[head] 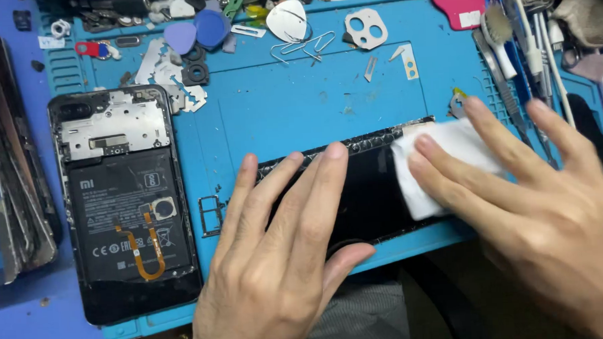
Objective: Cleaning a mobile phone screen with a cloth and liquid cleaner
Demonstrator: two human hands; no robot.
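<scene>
A black phone screen panel lies flat near the front edge of a blue work mat. My left hand rests flat on its left part, fingers spread, pressing it down. My right hand presses a white cloth onto the panel's right end with flat fingers. To the left, an opened phone body lies face down, showing its black battery, a metal shield plate and an orange flex cable.
Small parts crowd the mat's back edge: blue plastic picks, paper clips, a white camera frame, metal brackets. Tweezers, brushes and tools lie at the right. A stack of glass panels sits at the far left. A pink card is at the top.
</scene>
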